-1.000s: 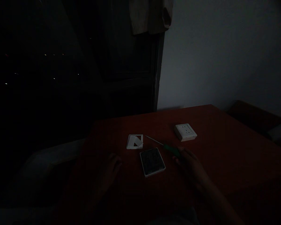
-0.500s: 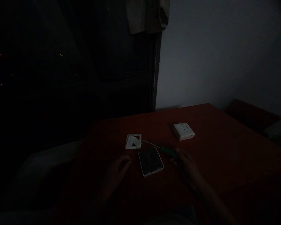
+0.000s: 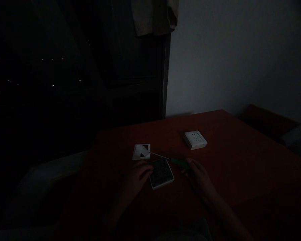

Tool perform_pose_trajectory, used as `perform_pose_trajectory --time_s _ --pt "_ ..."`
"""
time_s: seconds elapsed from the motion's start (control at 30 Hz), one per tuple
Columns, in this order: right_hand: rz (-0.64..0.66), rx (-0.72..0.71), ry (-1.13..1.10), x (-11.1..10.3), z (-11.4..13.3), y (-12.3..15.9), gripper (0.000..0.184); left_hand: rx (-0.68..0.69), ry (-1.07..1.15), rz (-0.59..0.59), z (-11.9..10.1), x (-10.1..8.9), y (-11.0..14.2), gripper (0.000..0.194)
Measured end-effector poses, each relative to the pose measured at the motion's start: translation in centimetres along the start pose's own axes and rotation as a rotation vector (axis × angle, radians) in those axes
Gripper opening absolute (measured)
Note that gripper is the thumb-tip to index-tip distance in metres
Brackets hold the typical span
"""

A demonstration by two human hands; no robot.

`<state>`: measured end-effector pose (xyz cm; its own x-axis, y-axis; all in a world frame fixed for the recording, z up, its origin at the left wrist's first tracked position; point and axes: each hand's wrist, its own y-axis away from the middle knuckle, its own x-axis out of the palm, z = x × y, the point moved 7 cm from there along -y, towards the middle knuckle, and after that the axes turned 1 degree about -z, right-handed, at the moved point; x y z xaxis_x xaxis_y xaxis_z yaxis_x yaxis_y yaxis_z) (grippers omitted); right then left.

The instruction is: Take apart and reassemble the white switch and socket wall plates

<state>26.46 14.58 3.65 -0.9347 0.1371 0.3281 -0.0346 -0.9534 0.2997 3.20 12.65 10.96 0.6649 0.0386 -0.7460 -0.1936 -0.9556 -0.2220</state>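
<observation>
The right hand (image 3: 197, 174) is gripping the green handle of a screwdriver (image 3: 179, 163), whose shaft is pointing toward ten o'clock, its tip reaching the white frame (image 3: 137, 152). The left hand (image 3: 140, 172), fingers curled, is overlapping the left edge of the dark-faced square box (image 3: 162, 174); I can't tell whether it is pinching it. That box is lying on the red bench (image 3: 228, 160), at five o'clock from the frame. A white socket (image 3: 195, 140) is sitting at one o'clock from the screwdriver handle. I can read no writing.

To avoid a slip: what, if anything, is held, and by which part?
Right hand holds the screwdriver by its handle's rear end; whether the left hand grips the square unit is unclear.
</observation>
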Motion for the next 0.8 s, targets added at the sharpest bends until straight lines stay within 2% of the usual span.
perform_pose_trajectory --time_s 0.17,0.57,0.8 --pt "-0.038 -0.001 0.028 -0.4 -0.2 -0.2 0.035 0.030 -0.008 0.019 -0.1 0.4 0.0 0.018" --pt "-0.022 0.003 0.040 -0.4 -0.2 -0.1 0.035 0.018 -0.080 0.047 0.2 1.9 0.3 0.024" --pt "-0.018 -0.007 0.053 -0.2 0.1 0.1 0.034 0.040 -0.116 0.042 -0.1 1.9 0.4 0.025"
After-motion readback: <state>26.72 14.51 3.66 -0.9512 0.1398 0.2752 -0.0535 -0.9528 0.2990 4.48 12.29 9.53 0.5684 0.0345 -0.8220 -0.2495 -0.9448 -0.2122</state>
